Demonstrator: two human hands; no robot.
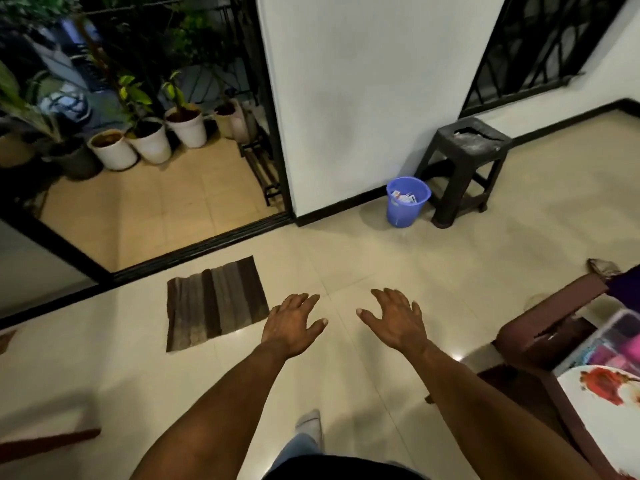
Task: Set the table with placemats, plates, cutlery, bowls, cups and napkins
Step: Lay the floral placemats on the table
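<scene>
My left hand (292, 323) and my right hand (394, 322) are stretched out in front of me over the cream tiled floor, palms down, fingers spread and holding nothing. A white surface with a red flower print (595, 400) shows at the lower right edge, beside a brown wooden chair arm (540, 327). No placemats, cutlery, bowls, cups or napkins are in view.
A striped brown floor mat (216, 303) lies left of my hands. A blue bin (407, 200) and a dark plastic stool (464, 168) stand by the white wall. An open sliding door (194, 251) leads to a balcony with potted plants (149, 140). My socked foot (309, 424) is below.
</scene>
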